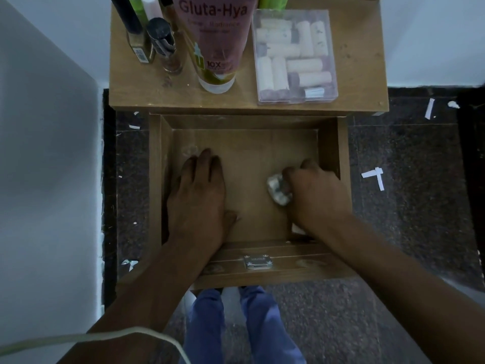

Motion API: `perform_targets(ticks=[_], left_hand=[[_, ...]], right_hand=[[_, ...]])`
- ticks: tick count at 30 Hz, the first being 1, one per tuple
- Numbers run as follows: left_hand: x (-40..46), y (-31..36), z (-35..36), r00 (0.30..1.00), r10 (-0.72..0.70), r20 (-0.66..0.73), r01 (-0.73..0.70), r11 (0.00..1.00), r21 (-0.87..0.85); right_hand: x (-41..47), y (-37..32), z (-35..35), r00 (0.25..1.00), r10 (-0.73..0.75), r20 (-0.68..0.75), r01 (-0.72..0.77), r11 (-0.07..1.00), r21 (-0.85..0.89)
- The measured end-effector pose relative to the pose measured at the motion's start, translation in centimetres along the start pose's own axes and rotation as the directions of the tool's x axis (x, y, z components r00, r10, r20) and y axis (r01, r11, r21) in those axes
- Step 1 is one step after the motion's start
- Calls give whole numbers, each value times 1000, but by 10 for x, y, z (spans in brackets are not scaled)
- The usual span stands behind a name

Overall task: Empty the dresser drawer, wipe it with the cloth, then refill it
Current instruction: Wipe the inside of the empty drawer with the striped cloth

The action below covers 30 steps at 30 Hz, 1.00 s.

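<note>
The wooden dresser drawer [330, 148] is pulled out below the dresser top. My left hand [198, 195] lies flat on the drawer's bottom at the left, fingers straight and pointing away from me. At the right side of the drawer, my right hand [315, 193] grips a small crumpled whitish-grey cloth [278, 190], which rests against the drawer's bottom. A white scrap [298, 228] peeks out under my right wrist. Nothing else shows inside the drawer.
On the dresser top [362, 74] stand a pink Gluta-Hya tube [215, 43], a few dark bottles [157, 40] and a clear plastic box [294, 56] of pale rolls. White paper bits [372, 177] lie on the dark floor. A wall rises at left.
</note>
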State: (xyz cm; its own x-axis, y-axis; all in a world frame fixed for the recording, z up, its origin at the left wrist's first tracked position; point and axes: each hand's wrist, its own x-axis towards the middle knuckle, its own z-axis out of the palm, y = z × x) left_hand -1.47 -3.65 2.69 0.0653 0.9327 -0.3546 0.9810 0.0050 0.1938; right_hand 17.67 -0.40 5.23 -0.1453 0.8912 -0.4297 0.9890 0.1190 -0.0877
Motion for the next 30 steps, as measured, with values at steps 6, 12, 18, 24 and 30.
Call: perform_targets(ticks=[6,12,18,24,30], left_hand=[[-27,-20,1,941,113,-320,-187,959,-213],[-32,-55,-10,902,-43,-430,-49,978,-201],[-28,-67,-16,938,-66,-340,-7,978,-209],[-32,-62,-11,949,-61,-308,1,981,-194],[-28,-70,-8,907,-71,-414,-45,964,-262]], right_hand=[[51,-45,9,959,-164,-231,195,974,119],[56,-98,36,858,-450,-247,481,873,82],[36,-75,33,929,-311,-201,328,943,54],[51,-98,32,891,234,-388,33,820,571],[58,-127,30,797,516,313,-98,-402,910]])
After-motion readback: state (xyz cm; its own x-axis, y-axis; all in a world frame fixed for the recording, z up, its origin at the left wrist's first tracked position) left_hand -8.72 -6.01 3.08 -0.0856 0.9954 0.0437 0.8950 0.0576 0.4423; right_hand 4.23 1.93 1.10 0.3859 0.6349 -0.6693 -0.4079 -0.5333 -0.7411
